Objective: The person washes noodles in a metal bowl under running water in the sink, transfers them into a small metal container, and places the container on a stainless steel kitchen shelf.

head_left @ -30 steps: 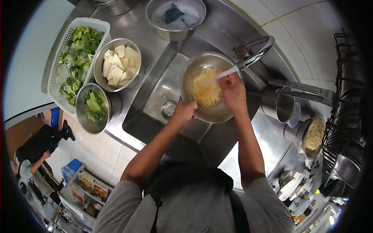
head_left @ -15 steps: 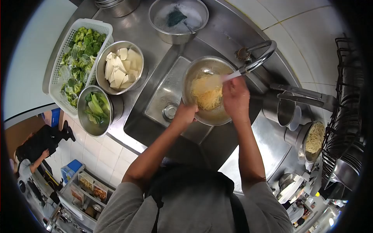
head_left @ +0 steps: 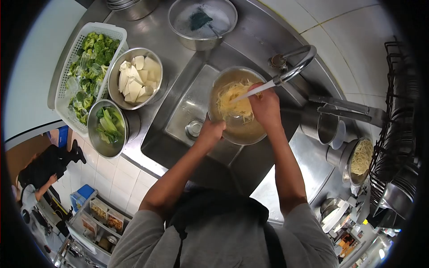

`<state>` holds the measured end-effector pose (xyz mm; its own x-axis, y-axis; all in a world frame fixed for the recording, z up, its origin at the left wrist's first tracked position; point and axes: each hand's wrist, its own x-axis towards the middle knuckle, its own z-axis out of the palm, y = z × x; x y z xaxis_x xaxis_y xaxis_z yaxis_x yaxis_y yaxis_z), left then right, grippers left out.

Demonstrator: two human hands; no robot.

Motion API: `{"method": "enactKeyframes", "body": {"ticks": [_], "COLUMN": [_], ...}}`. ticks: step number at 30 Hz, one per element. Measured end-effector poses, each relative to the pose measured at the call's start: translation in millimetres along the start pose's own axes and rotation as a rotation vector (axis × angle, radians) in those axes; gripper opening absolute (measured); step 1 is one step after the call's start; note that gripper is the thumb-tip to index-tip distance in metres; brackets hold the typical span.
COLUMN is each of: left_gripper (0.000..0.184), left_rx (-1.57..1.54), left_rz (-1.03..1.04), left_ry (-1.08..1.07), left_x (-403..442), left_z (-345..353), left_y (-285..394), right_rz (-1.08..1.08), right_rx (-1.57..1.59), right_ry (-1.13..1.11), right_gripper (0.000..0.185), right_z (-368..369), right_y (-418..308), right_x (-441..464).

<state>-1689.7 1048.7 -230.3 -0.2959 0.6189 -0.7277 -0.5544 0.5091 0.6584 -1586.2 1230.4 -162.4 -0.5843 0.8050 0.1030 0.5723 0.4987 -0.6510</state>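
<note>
A steel bowl (head_left: 246, 134) is held over the sink, tilted slightly, with water and thin pale-yellow shreds (head_left: 230, 100) in it. My left hand (head_left: 212, 133) grips its near-left rim, fingers tucked beneath. Inside the bowl, my right hand (head_left: 267, 108) has its fingers bent together against the shreds; the fingertips are partly hidden. From the curved faucet (head_left: 297, 73) a white stream of water (head_left: 254, 91) runs past the right fingers onto the shreds.
Left of the sink (head_left: 176, 114) stand a bowl of white slabs (head_left: 136, 82), a bowl of green stalks (head_left: 107, 125) and a broccoli basket (head_left: 91, 67). Behind is a soapy bowl (head_left: 183, 27). Tongs (head_left: 353, 109) and a noodle pot (head_left: 361, 158) are on the right.
My right hand has moved down and left, deeper into the bowl among the shreds. The shreds have shifted toward the far side. My left hand keeps its grip on the rim.
</note>
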Motion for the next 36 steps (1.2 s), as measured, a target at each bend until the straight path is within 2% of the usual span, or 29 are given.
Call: {"method": "enactKeyframes", "body": {"ticks": [4, 7, 9, 11, 13, 16, 19, 22, 23, 25, 27, 29, 31, 34, 36], "left_gripper": [0.049, 0.046, 0.045, 0.045, 0.046, 0.048, 0.053, 0.056, 0.057, 0.058, 0.059, 0.060, 0.064, 0.054, 0.054], "left_rx": [-0.057, -0.034, -0.054, -0.075, -0.103, -0.057, -0.079, -0.049, -0.050, -0.060, -0.005, 0.026, 0.023, 0.003, 0.001], "left_rz": [0.056, 0.011, 0.005, 0.009, 0.004, 0.037, 0.031, 0.034, 0.028, 0.036, 0.006, 0.005, 0.035, -0.013, -0.029], "left_ry": [0.076, 0.038, 0.008, -0.020, -0.030, 0.042, 0.065, 0.070, 0.069, 0.077, 0.013, -0.021, -0.002, 0.079, 0.005], "left_x": [-11, -1, -6, -6, -6, -5, -7, -6, -10, -16, -16, -15, -22, -29, -18], "left_z": [7, 4, -4, -5, -5, -12, -17, -22, -21, -18, -23, -19, -9, -3, -11], "left_y": [8, -2, -8, -5, -4, -4, 3, 1, 0, 10, 5, 3, 7, 11, 5], "right_rz": [0.063, 0.122, -0.090, -0.135, -0.006, 0.016, -0.015, 0.174, 0.163, 0.118, -0.166, -0.315, -0.338, 0.192, 0.103], "right_rx": [0.111, 0.079, -0.136, -0.244, -0.231, -0.083, 0.061, 0.093, 0.114, 0.161, -0.002, -0.139, -0.240, -0.068, -0.001], "right_ry": [0.037, -0.244, -0.195, -0.195, -0.269, -0.284, -0.254, -0.224, -0.206, -0.166, -0.067, -0.018, -0.039, -0.189, -0.144], "right_gripper": [0.021, 0.026, 0.030, 0.032, 0.034, 0.033, 0.031, 0.030, 0.029, 0.027, 0.025, 0.024, 0.023, 0.022, 0.021], "right_z": [3, 3, 22, 33, 42, 44, 32, 23, 26, 35, 39, 41, 46, 30, 17], "right_y": [-1, 8, 17, 24, 12, 4, -9, -23, -12, 9, -2, -11, -11, -4, -7], "right_x": [6, 6, -10, -15, -17, -9, -2, 1, -1, 6, -3, -9, -12, 0, 3]}}
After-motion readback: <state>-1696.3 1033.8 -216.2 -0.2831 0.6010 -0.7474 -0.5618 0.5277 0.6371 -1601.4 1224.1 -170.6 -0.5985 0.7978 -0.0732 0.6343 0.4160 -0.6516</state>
